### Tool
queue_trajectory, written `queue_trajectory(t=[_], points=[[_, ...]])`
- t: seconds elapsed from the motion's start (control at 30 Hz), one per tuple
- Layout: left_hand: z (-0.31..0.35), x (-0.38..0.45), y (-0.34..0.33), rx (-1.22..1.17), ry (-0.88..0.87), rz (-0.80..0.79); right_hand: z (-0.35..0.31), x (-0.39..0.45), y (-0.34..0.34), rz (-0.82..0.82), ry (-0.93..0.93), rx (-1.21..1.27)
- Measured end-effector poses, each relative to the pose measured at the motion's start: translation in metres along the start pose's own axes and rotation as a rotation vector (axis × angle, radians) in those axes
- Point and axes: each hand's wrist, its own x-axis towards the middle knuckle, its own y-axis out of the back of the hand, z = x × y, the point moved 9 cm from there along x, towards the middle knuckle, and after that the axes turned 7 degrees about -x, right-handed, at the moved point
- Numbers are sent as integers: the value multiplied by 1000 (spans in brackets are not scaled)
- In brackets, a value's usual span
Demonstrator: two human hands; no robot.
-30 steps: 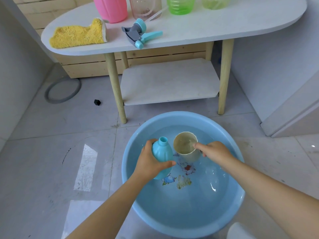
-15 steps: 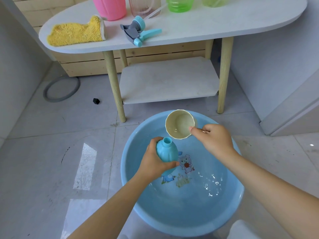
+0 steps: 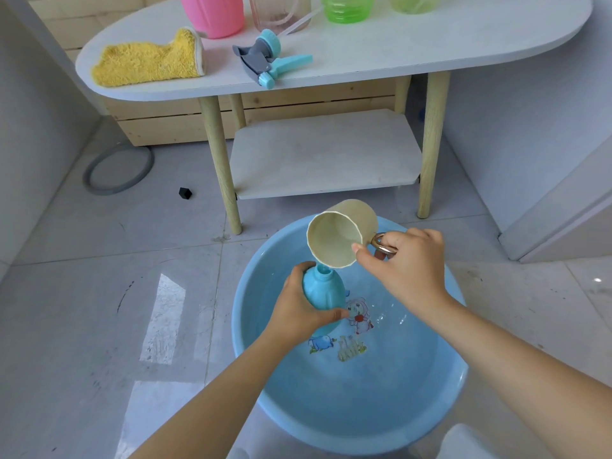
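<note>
Raised and tipped the beige cup (image 3: pixel 337 240) well beyond its angle of half a second ago, mouth now turned down and to the left, lip just above the open neck of the blue spray bottle (image 3: pixel 323 293). Judged as pouring about to start or barely begun; cannot make out a stream.

Nearest, over the blue wash basin (image 3: pixel 347 438) with shallow water and cartoon stickers on its floor: left hand (image 3: pixel 298 309) wrapped round the bottle's body, holding it nearly upright above the water. Just beyond, right hand (image 3: pixel 407 270) curled through the cup's metal ring handle, one fingertip against the rim. Calls for keeping the lip centred on that narrow neck, or water falls back into the basin. Nothing between cup and neck.

Farther off, on the white oval table (image 3: pixel 430 48): detached spray head (image 3: pixel 268 61), probably due back on the bottle afterwards, yellow cloth (image 3: pixel 149 62) to its left, pink bottle (image 3: pixel 213 14) and green bottle (image 3: pixel 347 8) at the far edge. On the floor at far left, grey ring (image 3: pixel 117 170) and small black cube (image 3: pixel 185 193).
</note>
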Motion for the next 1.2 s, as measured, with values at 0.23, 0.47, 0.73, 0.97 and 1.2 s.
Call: queue_trajectory(t=[0.23,0.47,0.73,0.97,1.2], points=[[-1,1,0,-3,5,5,-7,1,7,65,38,-34],[-2,1,3,-9,9,14,-10,3,11,108,62,-44],[0,2,2,-16,-3,16,-13,2,12,142,101,-73],[-4,0,1,-17,6,21,-16,3,14,174,137,-92],[-4,1,3,-24,4,27,-22,2,16,195,187,-116]])
